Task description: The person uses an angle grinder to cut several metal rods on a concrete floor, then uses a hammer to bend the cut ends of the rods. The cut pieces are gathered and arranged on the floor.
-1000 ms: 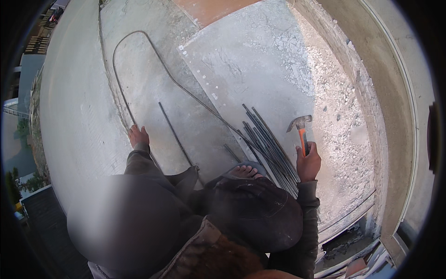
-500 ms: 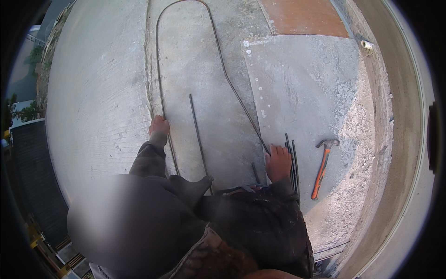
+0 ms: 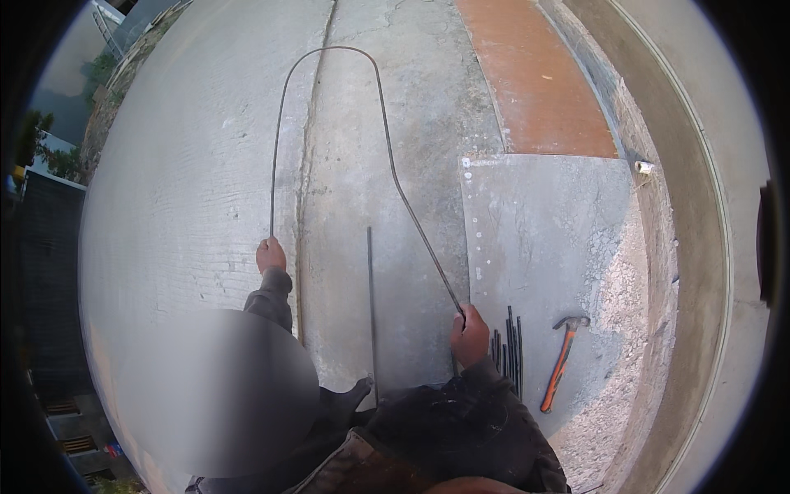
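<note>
A long, dark metal rod bent into a U (image 3: 341, 48) has its curve farthest away; the left hand (image 3: 271, 256) is closed around one leg, the right hand (image 3: 470, 337) around the other. An orange-and-black-handled claw hammer (image 3: 559, 369) lies at right.

The right hand (image 3: 470, 336), which gripped the hammer (image 3: 561, 362) a second ago, is now closed round the bent rod (image 3: 387, 132), and the hammer lies at its four o'clock. The rod's bend has come across the floor seam (image 3: 309, 148), with the left hand (image 3: 271, 256) now on the seam's nine o'clock side.
</note>
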Action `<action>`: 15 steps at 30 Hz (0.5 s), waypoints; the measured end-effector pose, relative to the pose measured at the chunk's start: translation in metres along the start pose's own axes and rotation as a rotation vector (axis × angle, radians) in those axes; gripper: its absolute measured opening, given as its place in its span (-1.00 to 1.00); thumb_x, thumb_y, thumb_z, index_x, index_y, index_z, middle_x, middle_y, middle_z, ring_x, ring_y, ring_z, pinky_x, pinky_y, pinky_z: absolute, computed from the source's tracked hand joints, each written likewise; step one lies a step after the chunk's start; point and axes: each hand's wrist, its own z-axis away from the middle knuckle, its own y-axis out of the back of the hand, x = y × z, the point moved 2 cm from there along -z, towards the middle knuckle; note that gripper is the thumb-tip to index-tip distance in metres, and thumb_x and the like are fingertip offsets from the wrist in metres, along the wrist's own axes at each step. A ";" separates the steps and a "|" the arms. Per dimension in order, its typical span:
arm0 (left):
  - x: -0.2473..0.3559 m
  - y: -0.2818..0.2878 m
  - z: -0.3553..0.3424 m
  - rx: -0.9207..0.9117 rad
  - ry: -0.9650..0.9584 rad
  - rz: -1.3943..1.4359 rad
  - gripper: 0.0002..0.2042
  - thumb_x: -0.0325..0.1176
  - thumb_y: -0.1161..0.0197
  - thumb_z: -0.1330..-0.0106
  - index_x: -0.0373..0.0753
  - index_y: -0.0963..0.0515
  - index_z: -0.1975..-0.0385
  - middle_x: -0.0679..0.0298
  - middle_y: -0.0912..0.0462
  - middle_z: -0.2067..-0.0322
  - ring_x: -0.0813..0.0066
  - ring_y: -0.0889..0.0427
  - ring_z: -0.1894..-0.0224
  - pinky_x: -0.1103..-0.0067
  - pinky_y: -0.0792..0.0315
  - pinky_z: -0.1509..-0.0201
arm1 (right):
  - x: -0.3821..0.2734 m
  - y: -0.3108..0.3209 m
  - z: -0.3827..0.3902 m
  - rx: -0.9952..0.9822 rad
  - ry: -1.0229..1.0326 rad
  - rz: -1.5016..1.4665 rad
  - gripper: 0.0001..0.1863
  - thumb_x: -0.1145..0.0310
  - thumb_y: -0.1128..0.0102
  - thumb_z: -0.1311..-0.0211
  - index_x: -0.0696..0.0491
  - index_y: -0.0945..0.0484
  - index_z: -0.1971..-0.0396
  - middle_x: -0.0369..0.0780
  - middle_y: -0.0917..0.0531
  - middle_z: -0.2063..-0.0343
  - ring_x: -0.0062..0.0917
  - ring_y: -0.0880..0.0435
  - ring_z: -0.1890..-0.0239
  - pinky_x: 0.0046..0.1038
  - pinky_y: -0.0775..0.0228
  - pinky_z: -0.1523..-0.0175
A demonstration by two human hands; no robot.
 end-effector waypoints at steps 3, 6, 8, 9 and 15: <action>-0.006 0.028 -0.102 0.243 -0.194 -0.143 -0.67 -0.19 -0.09 -0.28 -0.36 -0.56 0.20 -0.07 -0.63 0.29 0.05 -0.61 0.22 0.24 -0.43 0.07 | -0.054 -0.046 -0.043 -0.120 0.166 -0.213 -0.68 0.39 -0.07 -0.29 0.23 -0.49 0.01 0.06 -0.63 0.20 -0.08 -0.63 0.10 -0.25 -0.45 0.01; 0.026 0.073 -0.179 0.447 -0.434 -0.142 -0.65 -0.24 -0.21 -0.31 -0.28 -0.51 -0.01 0.09 -0.63 0.23 0.23 -0.61 0.20 0.37 -0.47 0.06 | -0.160 -0.064 -0.085 -0.487 0.373 -0.225 -0.59 0.33 -0.09 -0.31 0.24 -0.46 -0.07 0.06 -0.62 0.09 -0.08 -0.61 0.03 -0.24 -0.42 -0.06; 0.079 0.070 -0.188 0.143 -0.446 0.158 -0.67 -0.23 -0.21 -0.33 -0.27 -0.53 0.00 0.11 -0.66 0.23 0.32 -0.63 0.19 0.43 -0.48 0.06 | -0.166 -0.063 -0.078 -0.643 0.422 -0.089 -0.56 0.29 -0.09 -0.32 0.24 -0.45 -0.10 0.05 -0.61 0.03 -0.08 -0.58 -0.02 -0.22 -0.40 -0.12; 0.099 0.060 -0.175 0.075 -0.523 0.119 -0.69 -0.23 -0.20 -0.34 -0.27 -0.55 0.01 0.13 -0.67 0.23 0.37 -0.63 0.19 0.46 -0.48 0.06 | -0.148 -0.062 -0.074 -0.652 0.410 -0.029 -0.55 0.28 -0.09 -0.32 0.23 -0.45 -0.11 0.04 -0.60 0.01 -0.08 -0.57 -0.04 -0.21 -0.38 -0.15; 0.205 -0.001 -0.024 -0.349 -0.749 0.177 -0.79 -0.26 -0.17 -0.39 -0.22 -0.63 0.16 0.29 -0.71 0.29 0.55 -0.66 0.21 0.56 -0.51 0.11 | -0.039 0.002 -0.040 -0.578 0.257 0.056 -0.56 0.27 -0.09 -0.33 0.22 -0.46 -0.11 0.02 -0.62 0.01 -0.15 -0.60 -0.05 -0.23 -0.40 -0.16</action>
